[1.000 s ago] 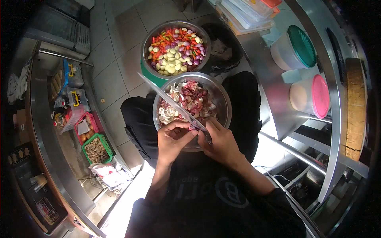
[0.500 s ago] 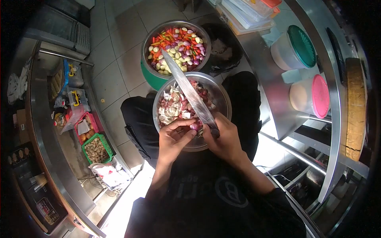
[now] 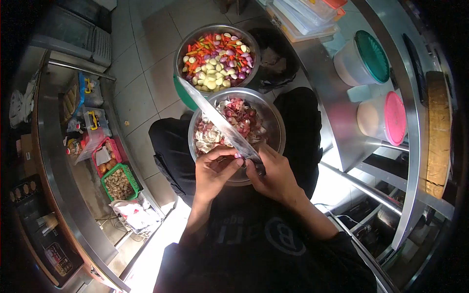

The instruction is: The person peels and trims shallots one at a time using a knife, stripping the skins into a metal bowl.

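My left hand (image 3: 215, 170) pinches a small purple shallot (image 3: 238, 155), mostly hidden by the fingers. In my right hand (image 3: 273, 173) is a large knife (image 3: 215, 116), gripped near the handle, its long blade slanting up and to the left. The heel of the blade is close to the shallot; whether they touch I cannot tell. Both hands are over the near edge of a metal bowl (image 3: 279, 128) on my lap, which holds papery skins (image 3: 209, 136) and reddish peelings (image 3: 244, 113). Just beyond, a second metal bowl (image 3: 178, 57) contains red chilies (image 3: 207, 44), peeled garlic (image 3: 211, 77) and shallots (image 3: 243, 68).
The far bowl rests on a green container (image 3: 183, 95), beside a black plastic bag (image 3: 283, 73). At right, a metal shelf carries tubs with a green lid (image 3: 372, 57) and a pink lid (image 3: 394, 118). Baskets, one green (image 3: 119, 183), stand on the left shelf.
The knife blade has swung left and lower, its tip leaving the far bowl's contents for that bowl's near-left side. My right hand has turned slightly; the left stays nearly in place.
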`<state>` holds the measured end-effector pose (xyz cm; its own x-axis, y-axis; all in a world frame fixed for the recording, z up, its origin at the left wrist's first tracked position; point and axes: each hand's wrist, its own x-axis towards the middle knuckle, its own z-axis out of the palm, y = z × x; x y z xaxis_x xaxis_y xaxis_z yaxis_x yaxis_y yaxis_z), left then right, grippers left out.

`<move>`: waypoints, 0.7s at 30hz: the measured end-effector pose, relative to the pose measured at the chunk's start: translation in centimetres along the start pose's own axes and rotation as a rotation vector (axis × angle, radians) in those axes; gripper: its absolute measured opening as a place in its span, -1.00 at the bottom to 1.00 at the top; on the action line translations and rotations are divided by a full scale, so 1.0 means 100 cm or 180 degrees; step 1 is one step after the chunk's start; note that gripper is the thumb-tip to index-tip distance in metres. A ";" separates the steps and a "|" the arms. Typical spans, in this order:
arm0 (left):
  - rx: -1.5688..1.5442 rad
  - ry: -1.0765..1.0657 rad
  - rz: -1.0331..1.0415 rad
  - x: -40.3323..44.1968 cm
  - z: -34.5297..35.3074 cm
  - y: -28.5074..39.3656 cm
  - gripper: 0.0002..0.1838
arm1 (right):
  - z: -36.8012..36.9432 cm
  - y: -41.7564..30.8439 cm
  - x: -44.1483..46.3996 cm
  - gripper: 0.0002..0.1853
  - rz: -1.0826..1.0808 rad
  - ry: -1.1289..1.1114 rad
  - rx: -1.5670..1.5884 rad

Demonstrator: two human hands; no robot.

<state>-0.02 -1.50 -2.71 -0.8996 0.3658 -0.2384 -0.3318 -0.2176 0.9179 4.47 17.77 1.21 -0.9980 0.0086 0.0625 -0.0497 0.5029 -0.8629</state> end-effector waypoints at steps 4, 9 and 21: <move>0.0023 -0.0073 -0.0088 0.000 -0.001 0.001 -0.69 | 0.001 0.000 -0.001 -0.73 0.0101 -0.0078 -0.0144; -0.0069 -0.0174 -0.0028 0.001 0.003 0.007 -0.67 | 0.002 0.005 0.000 -0.75 0.0070 0.0005 -0.0150; 0.0203 -0.0033 -0.0076 -0.002 -0.002 -0.004 -0.69 | -0.004 -0.002 0.003 -0.72 -0.0123 -0.0064 0.0067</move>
<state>0.23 -1.69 -3.11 -0.8886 0.3797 -0.2574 -0.3340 -0.1509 0.9304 4.24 18.02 1.57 -0.9959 -0.0278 0.0861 -0.0888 0.4843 -0.8704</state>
